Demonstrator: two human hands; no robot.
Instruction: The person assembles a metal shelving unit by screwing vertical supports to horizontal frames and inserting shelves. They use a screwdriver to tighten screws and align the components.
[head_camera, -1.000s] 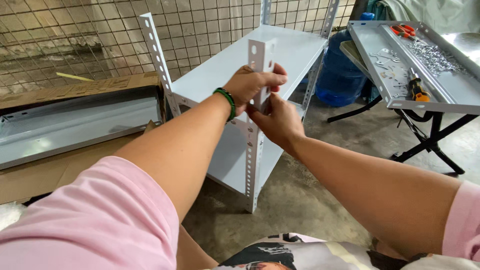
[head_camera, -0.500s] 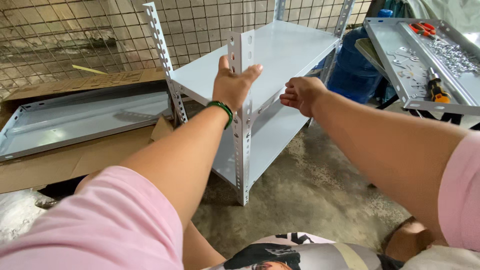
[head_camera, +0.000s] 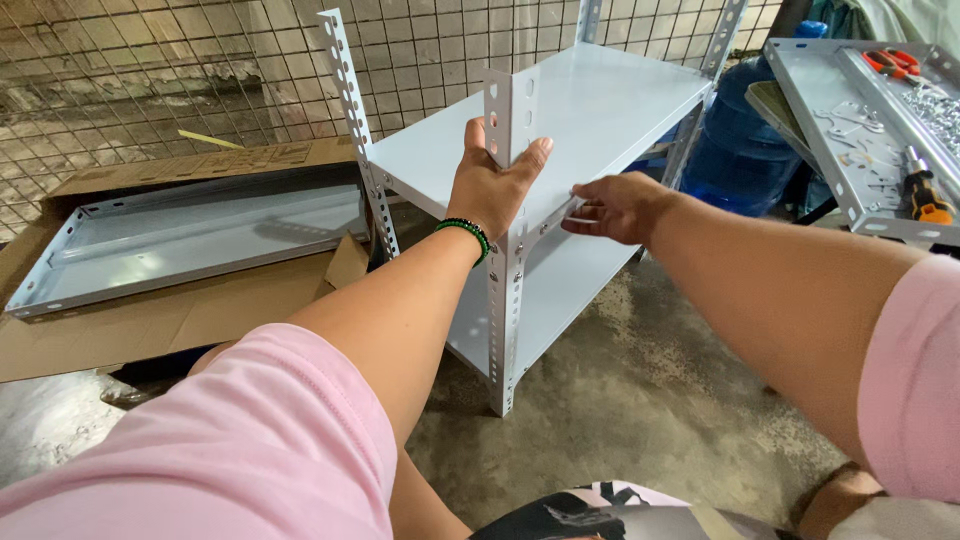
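Right now the left hand (head_camera: 492, 188) is wrapped around the near corner post (head_camera: 506, 250) of the pale grey metal shelf unit (head_camera: 590, 100), fingers and thumb clamped on the slotted angle just above the upper shelf, a green bead bracelet (head_camera: 464, 233) on the wrist. At 3 o'clock of it, the right hand (head_camera: 618, 205) has its fingers pinched together at the front lip of that shelf; whether they grip something small I cannot tell. The unit stands on the concrete floor (head_camera: 640, 400), with a loose shelf panel (head_camera: 190, 245) on cardboard at 9 o'clock and a tray of hardware (head_camera: 850, 160) at 2 o'clock. Thin sheet steel like this looks stiff, fairly light, smooth and sharp-edged, so the post is likely the best hold. Compared with 0.5 s ago, the right hand has reached the shelf edge and the left has closed more fully
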